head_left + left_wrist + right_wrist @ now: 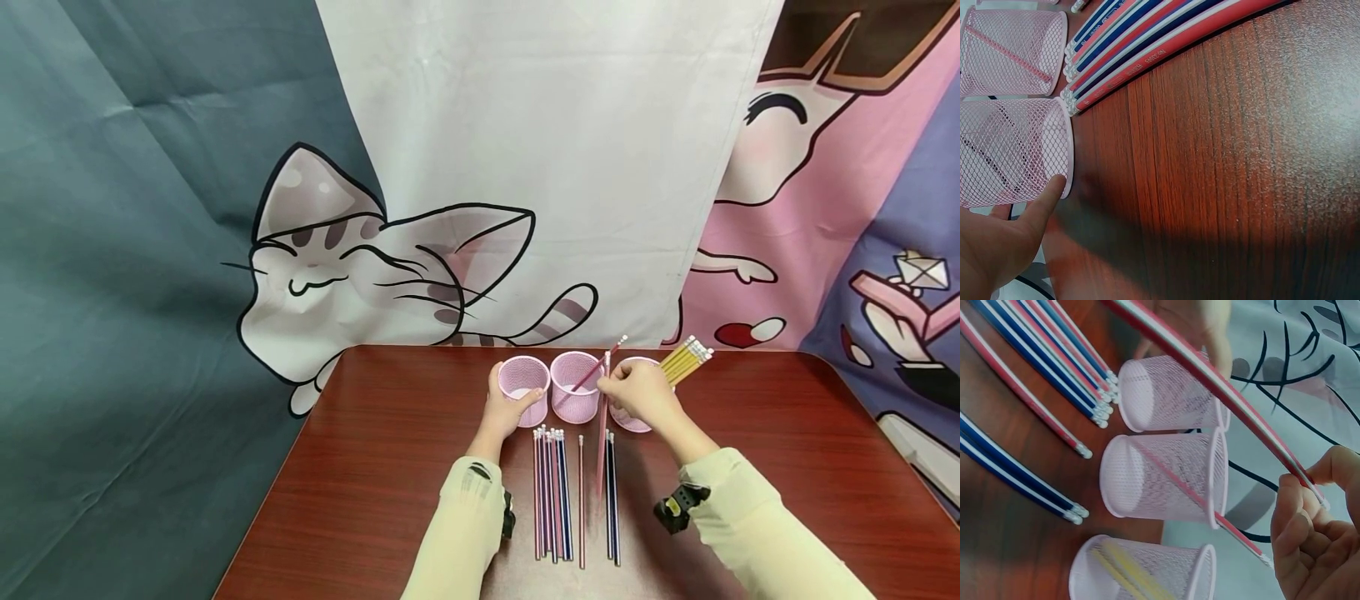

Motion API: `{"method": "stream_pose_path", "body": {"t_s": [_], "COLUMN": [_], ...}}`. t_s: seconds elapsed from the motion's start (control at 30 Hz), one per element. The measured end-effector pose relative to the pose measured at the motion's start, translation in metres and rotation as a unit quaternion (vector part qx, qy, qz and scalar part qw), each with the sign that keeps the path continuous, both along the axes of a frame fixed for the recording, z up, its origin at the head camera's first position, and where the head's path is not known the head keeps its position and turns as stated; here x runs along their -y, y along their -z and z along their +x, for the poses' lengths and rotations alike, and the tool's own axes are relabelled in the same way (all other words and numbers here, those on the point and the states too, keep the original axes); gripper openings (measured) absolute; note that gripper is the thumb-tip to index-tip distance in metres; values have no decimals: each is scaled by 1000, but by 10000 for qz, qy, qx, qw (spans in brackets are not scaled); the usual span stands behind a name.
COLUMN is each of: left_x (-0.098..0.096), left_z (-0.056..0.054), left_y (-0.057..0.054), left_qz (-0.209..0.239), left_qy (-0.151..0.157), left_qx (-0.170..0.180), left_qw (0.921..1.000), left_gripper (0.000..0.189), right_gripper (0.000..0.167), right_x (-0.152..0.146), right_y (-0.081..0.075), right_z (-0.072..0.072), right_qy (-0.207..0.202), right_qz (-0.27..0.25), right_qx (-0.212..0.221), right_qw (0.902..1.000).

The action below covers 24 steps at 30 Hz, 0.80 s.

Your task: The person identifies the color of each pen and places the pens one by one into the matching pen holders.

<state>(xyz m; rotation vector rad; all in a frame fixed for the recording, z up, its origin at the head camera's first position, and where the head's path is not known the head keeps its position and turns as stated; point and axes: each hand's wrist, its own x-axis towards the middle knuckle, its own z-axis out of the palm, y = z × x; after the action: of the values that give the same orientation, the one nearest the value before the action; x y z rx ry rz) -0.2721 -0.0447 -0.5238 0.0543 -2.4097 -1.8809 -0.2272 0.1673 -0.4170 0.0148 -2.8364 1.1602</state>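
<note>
Three pink mesh pencil cups stand in a row at the table's back. My left hand grips the left cup, its thumb along the near side. My right hand pinches a red-and-white striped pencil near its eraser end, and the pencil hangs point down in front of the cups. One red pencil leans in the middle cup. Several yellow pencils lean in the right cup, partly hidden behind my right hand.
On the brown table lie a bundle of red and blue striped pencils, a single red pencil and two blue pencils, erasers toward the cups. A printed cloth with a cat drawing hangs behind the table's back edge.
</note>
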Motion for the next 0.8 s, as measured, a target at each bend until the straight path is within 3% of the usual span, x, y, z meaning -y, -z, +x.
{"method": "stream_pose_path", "body": {"t_s": [0.27, 0.47, 0.63, 0.8], "left_x": [1, 1, 1, 1], "left_z": [-1, -1, -1, 0], "left_y": [1, 3, 2, 2], "left_qz": [130, 132, 65, 97], "left_qy": [62, 45, -9, -2], "left_qx": [-94, -116, -47, -68], "left_qw": [9999, 9998, 10000, 9999], "left_gripper": [89, 89, 89, 89], "right_gripper": [16, 14, 11, 11], "right_x": [-3, -6, -7, -7], "right_y": [-16, -28, -36, -39], "right_z": [-8, -15, -20, -25], "right_qy": [197, 613, 1055, 1305], "right_qz": [-83, -22, -644, -1499], "right_qx": [-423, -853, -964, -1169], "right_qw": [9989, 9945, 9876, 9730]}}
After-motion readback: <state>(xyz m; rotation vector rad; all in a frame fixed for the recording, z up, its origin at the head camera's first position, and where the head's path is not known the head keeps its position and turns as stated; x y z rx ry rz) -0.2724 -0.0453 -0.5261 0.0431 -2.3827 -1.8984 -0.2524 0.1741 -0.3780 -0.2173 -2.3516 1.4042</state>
